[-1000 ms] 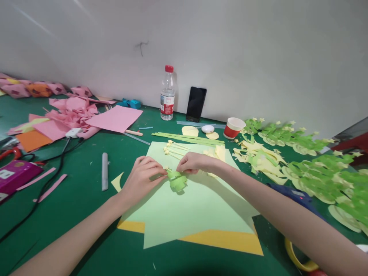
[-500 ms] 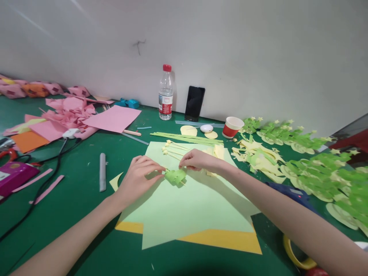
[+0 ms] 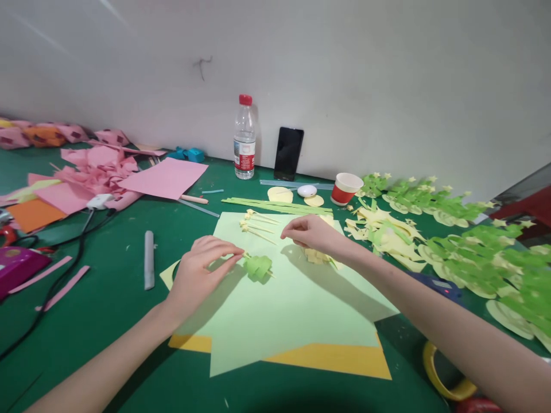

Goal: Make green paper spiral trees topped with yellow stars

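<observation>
Between thumb and fingertips, my left hand (image 3: 207,265) pinches the star end of a small green paper tree (image 3: 258,268) on a thin stick. The tree is held over a large pale green paper sheet (image 3: 275,321), its bare stick end pointing right. To the right, my right hand (image 3: 307,232) hovers above the sheet with its fingers pressed together; whether something tiny is between them I cannot make out. Several sticks with pale yellow stars (image 3: 260,221) lie on the sheet just left of that hand. Small yellow paper pieces (image 3: 316,256) lie beneath it.
Finished green paper trees (image 3: 477,252) and yellow scraps (image 3: 390,232) fill the right side. A paper cup (image 3: 345,189), phone (image 3: 288,154) and bottle (image 3: 245,137) stand along the wall. A glue stick (image 3: 148,260) and pink paper (image 3: 166,178) lie left; a tape roll (image 3: 447,378) sits front right.
My right hand has drawn away from the green paper tree, up and to the right. My left hand keeps its pinch on the tree, whose layered strips show more fully.
</observation>
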`<move>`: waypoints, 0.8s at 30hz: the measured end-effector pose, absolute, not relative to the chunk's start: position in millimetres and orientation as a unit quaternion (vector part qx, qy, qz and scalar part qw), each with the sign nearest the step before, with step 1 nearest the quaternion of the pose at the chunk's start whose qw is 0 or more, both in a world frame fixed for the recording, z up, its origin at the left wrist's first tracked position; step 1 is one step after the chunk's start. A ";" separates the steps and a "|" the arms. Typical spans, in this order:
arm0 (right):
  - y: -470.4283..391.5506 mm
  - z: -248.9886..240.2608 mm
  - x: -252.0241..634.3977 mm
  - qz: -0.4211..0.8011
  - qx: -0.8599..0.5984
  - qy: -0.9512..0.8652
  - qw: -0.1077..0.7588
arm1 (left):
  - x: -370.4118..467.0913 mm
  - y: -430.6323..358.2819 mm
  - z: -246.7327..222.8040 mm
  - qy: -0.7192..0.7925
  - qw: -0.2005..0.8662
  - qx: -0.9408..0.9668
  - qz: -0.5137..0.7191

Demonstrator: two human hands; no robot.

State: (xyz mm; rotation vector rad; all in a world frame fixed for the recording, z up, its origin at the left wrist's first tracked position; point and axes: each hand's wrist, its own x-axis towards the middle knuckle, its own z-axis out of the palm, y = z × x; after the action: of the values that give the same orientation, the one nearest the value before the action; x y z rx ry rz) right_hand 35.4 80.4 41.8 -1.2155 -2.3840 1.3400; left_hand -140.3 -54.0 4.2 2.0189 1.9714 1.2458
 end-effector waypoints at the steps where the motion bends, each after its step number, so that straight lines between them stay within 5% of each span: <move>1: 77.4 41.8 35.2 0.440 -0.405 -0.797 0.086 | -140.2 -54.2 5.1 0.638 0.033 0.649 0.413; 14: 52.7 33.3 25.6 0.306 -0.321 -0.879 0.173 | -135.0 -63.0 17.7 0.633 0.065 0.608 0.474; 24: 37.9 0.6 13.3 0.165 -0.166 -0.962 0.144 | -135.0 -62.3 19.4 0.627 0.087 0.648 0.424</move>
State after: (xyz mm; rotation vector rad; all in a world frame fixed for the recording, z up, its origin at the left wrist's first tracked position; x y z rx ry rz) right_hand 13.3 37.9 0.6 -0.4771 -2.7721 0.4744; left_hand -135.0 -62.3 19.4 1.9293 1.8675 1.2642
